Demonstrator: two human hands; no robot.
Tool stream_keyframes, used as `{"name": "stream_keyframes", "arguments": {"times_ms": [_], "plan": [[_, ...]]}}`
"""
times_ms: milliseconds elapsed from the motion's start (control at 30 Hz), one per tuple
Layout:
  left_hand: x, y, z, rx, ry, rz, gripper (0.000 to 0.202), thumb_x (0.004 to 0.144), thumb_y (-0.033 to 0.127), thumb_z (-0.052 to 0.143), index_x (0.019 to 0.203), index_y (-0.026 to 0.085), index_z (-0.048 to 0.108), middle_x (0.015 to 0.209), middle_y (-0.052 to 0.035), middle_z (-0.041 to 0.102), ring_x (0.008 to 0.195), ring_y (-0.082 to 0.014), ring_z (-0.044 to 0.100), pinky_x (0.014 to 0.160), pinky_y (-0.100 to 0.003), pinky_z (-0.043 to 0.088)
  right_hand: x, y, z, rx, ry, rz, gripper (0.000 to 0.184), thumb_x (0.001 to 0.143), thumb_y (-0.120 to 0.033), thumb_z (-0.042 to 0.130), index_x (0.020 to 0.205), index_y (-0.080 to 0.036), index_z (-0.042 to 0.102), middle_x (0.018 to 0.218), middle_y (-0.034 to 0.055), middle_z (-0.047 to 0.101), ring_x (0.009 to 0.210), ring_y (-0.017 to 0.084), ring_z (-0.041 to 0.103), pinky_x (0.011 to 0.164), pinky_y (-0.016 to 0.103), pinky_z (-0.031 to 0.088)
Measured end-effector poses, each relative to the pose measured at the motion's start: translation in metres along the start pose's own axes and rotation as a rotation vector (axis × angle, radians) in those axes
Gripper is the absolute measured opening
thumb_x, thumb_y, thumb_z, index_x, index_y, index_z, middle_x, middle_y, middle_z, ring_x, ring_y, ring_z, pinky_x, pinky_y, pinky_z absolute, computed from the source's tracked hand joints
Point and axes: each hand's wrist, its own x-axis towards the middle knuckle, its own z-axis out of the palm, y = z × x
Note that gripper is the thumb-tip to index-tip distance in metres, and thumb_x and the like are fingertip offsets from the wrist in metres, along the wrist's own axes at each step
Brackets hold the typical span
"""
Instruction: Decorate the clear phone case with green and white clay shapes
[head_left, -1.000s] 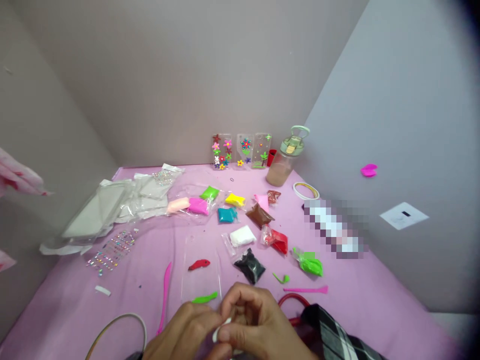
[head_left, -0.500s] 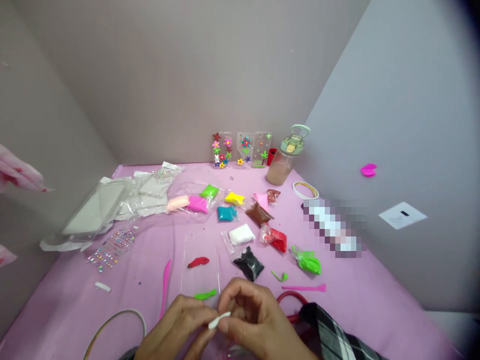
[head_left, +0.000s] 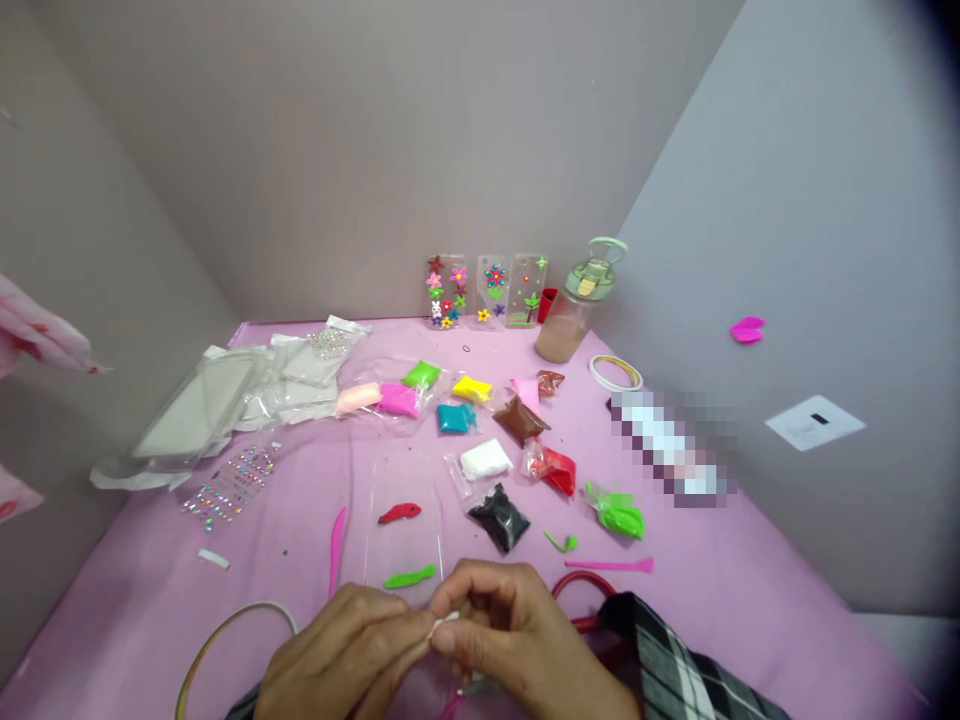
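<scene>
Greyish walls (head_left: 420, 150) stand behind a worktop (head_left: 135, 620) covered in pink. At the near side, the person's left hand (head_left: 337, 645) and right hand (head_left: 517, 640) are close together. Just beyond them lies a clear flat case (head_left: 405, 545), and beside it, to the right, a black packet (head_left: 499, 518). On the case rest a green strip (head_left: 409, 577) and, farther away, a red piece (head_left: 400, 513). Smaller again is a white piece (head_left: 445, 622), between the fingertips of both hands; each grip is nearly closed and has hold of it.

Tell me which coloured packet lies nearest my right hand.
The black packet: it lies just beyond your right hand, nearer than the white packet behind it or the green one off to the right.
</scene>
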Motion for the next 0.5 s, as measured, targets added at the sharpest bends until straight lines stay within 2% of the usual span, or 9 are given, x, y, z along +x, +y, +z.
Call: {"name": "stream_keyframes", "arguments": {"times_ms": [167, 267, 333, 400, 500], "plan": [[-0.0048, 0.0011, 0.0009, 0.025, 0.026, -0.022, 0.021, 0.104, 0.031, 0.051, 0.106, 0.026, 0.071, 0.089, 0.0003, 0.079, 0.078, -0.0115, 0.077, 0.074, -0.013, 0.062, -0.0007, -0.0016, -0.0001, -0.018, 0.006, -0.032, 0.041, 0.074, -0.054, 0.084, 0.077, -0.015, 0.07, 0.06, -0.0048, 0.055, 0.053, 0.008, 0.047, 0.055, 0.021, 0.038], [-0.0066, 0.0012, 0.0032, 0.091, 0.06, -0.067, 0.021, 0.103, 0.036, 0.055, 0.114, 0.025, 0.068, 0.096, -0.0003, 0.08, 0.084, -0.0126, 0.078, 0.078, -0.013, 0.061, -0.0013, -0.0013, -0.0011, -0.018, -0.013, -0.059, 0.043, 0.08, -0.056, 0.079, 0.077, -0.015, 0.068, 0.062, -0.0032, 0.058, 0.054, 0.008, 0.051, 0.057, 0.021, 0.041], [-0.0064, 0.001, 0.0042, 0.084, 0.035, -0.042, 0.021, 0.103, 0.034, 0.055, 0.116, 0.024, 0.068, 0.098, -0.0014, 0.08, 0.087, -0.0128, 0.078, 0.081, -0.013, 0.061, -0.0014, -0.0003, -0.0019, -0.026, -0.036, -0.075, 0.044, 0.084, -0.058, 0.074, 0.076, -0.015, 0.067, 0.064, -0.0017, 0.06, 0.055, 0.009, 0.053, 0.058, 0.022, 0.043], [-0.0056, 0.0012, 0.0041, 0.039, -0.012, -0.011, 0.02, 0.104, 0.029, 0.051, 0.11, 0.024, 0.069, 0.095, -0.0017, 0.079, 0.085, -0.0121, 0.077, 0.079, -0.013, 0.061, -0.001, 0.0006, -0.0022, -0.036, -0.049, -0.085, 0.045, 0.087, -0.058, 0.071, 0.075, -0.014, 0.066, 0.066, -0.0005, 0.061, 0.056, 0.009, 0.053, 0.058, 0.022, 0.043], [-0.0038, 0.0032, 0.003, 0.027, -0.012, -0.042, 0.02, 0.104, 0.027, 0.051, 0.107, 0.025, 0.07, 0.091, -0.001, 0.079, 0.083, -0.0114, 0.077, 0.076, -0.012, 0.06, 0.0, 0.0006, -0.001, -0.028, -0.041, -0.084, 0.041, 0.084, -0.054, 0.076, 0.078, -0.014, 0.068, 0.064, -0.0021, 0.058, 0.056, 0.009, 0.051, 0.057, 0.021, 0.041]]}}
